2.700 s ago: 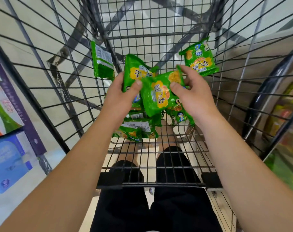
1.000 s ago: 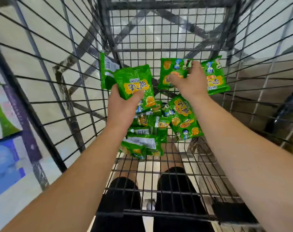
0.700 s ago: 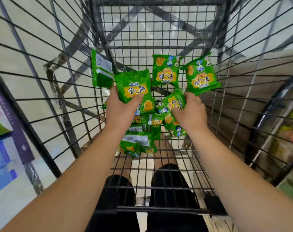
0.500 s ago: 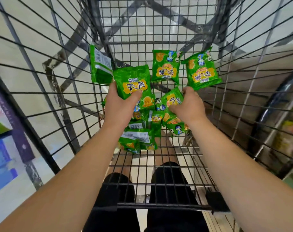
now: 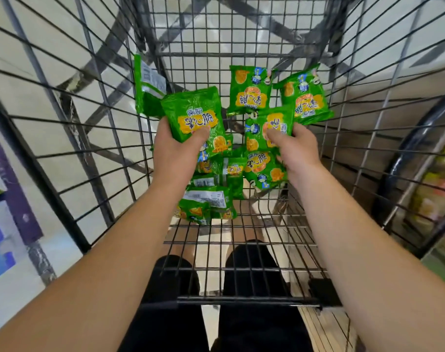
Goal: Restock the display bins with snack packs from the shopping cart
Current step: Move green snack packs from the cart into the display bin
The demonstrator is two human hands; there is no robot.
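Note:
Both of my arms reach down into a black wire shopping cart (image 5: 109, 138). My left hand (image 5: 174, 151) grips a green snack pack (image 5: 194, 115) with yellow lettering, thumb on its face. My right hand (image 5: 296, 148) pinches another green snack pack (image 5: 269, 128), lifted off the heap. Several more green packs lie in a pile (image 5: 211, 199) on the cart floor under my hands. Two packs (image 5: 250, 91) (image 5: 305, 96) lean near the cart's far end, and one pack (image 5: 147, 87) stands against the left wall.
The cart's wire walls close in on the left, right and far end. A purple-and-blue display (image 5: 5, 214) stands outside the cart at the left. A shelf with yellowish goods (image 5: 437, 189) shows blurred at the right. My dark-clothed legs (image 5: 241, 313) are below the cart's near rim.
My right hand has lifted a pack off the heap and now holds it higher, beside the pack in my left hand. My left hand has kept its pack throughout.

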